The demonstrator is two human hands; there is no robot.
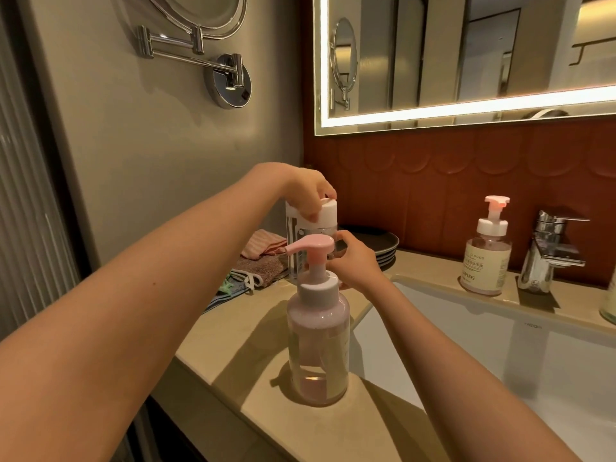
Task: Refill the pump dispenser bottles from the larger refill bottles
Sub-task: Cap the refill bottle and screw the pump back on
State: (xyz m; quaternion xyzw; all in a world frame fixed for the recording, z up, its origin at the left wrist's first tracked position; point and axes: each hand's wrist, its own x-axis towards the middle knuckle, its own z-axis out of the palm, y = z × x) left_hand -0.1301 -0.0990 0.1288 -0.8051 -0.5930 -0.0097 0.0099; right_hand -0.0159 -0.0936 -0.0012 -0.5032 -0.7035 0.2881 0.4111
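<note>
A clear refill bottle (295, 235) with a white cap (328, 211) stands at the back of the counter. My left hand (308, 191) grips that cap from above. My right hand (355, 260) holds the bottle's body from the right side. In front of it stands a pump dispenser bottle (318, 341) with a pink pump head and white collar, holding pale pink liquid; neither hand touches it. A second pump dispenser bottle (486, 258) with a label stands by the tap, behind the basin.
A white sink basin (466, 345) fills the right side, with a chrome tap (550, 248) behind it. Folded cloths (256, 261) and a stack of dark plates (383, 248) lie at the counter's back. The beige counter (240, 345) edge runs near me.
</note>
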